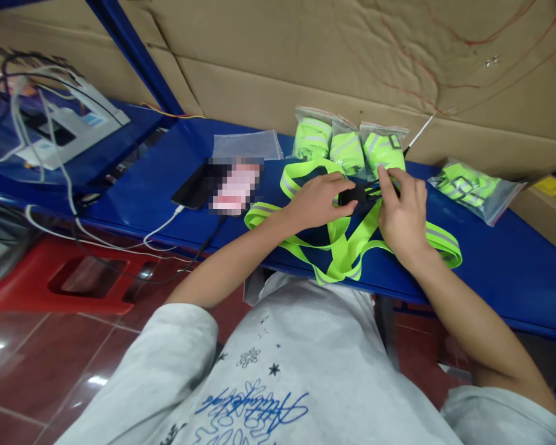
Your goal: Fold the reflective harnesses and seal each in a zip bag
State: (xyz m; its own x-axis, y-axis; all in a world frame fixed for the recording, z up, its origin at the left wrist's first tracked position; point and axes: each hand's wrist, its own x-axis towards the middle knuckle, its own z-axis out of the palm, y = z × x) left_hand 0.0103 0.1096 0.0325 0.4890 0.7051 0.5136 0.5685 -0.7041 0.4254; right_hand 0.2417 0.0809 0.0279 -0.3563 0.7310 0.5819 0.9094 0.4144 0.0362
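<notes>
A neon yellow reflective strap vest (347,250) lies spread on the blue table (500,266), part of it hanging over the front edge. My left hand (317,201) is closed on the straps and a black band (354,196) at the vest's middle. My right hand (401,207) pinches the same black band from the right. Behind my hands three clear bags with folded neon vests (347,148) stand in a row. Another bagged vest (475,188) lies to the right.
An empty clear bag (248,145) and a phone (217,185) on a charging cable lie to the left. A red plastic stool (74,275) stands on the floor at the left. White cables (41,136) and a device sit on the far-left table. Cardboard lines the wall behind.
</notes>
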